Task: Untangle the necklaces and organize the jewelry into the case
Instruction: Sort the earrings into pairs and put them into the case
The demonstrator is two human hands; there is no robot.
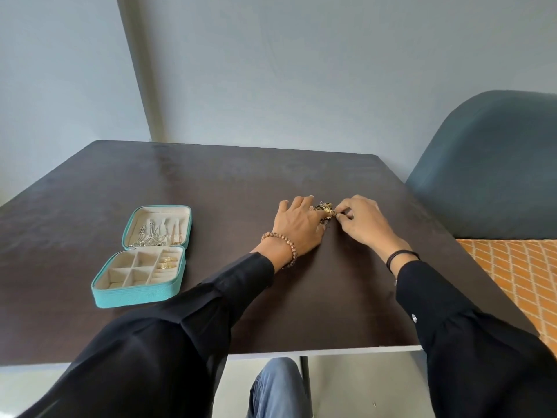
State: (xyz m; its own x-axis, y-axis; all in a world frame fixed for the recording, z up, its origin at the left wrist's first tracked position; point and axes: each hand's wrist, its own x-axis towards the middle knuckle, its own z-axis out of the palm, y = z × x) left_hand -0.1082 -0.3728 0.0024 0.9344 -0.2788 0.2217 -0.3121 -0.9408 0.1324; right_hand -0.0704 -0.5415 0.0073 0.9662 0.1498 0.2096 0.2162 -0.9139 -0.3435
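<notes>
Supporting table (211, 182): dark top, bearing everything listed.
Case (135, 297): teal, lying open; chains (149, 236) hang in its lid, gold pieces (167, 262) sit in one tray compartment.
Left hand (298, 224): well to the right of the case, palm down, fingers spread and resting on the tangle.
Right hand (364, 221): farther still from the case, fingertips curled, pinching the tangle's edge.
Tangle (325, 208): gold, between both hands, well apart from the case.
Untangling: best done by pinning the mass flat and teasing one strand out slowly; tugging would likely tighten the knots.
</notes>
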